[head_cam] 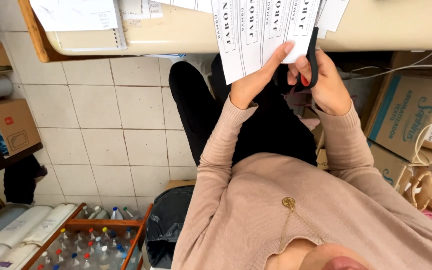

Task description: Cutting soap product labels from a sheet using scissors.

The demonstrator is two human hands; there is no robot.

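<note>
While I sit at the desk, this is how things stand.

Left hand: my left hand (pixel 256 82) is half closed, fingers pinching the lower edge of the printed sheet (pixel 266 30), the forefinger stretched up along the paper.

Right hand: my right hand (pixel 323 82) is curled tight through the handles of the black scissors (pixel 314 55), thumb in one loop.

Scissors: the blades point up and sit against the right edge of the sheet; how far apart they stand I cannot tell.

Sheet: white, ruled into narrow strips of labels, held up in front of the cream desk edge (pixel 401 30), between my two hands.

Hidden: the top of the sheet is cut off by the picture's edge, and the blade tips are lost against the paper.

Around: cardboard boxes (pixel 411 110) at my right, a wooden crate of bottles (pixel 96 235) on the tiled floor at my left.
</note>
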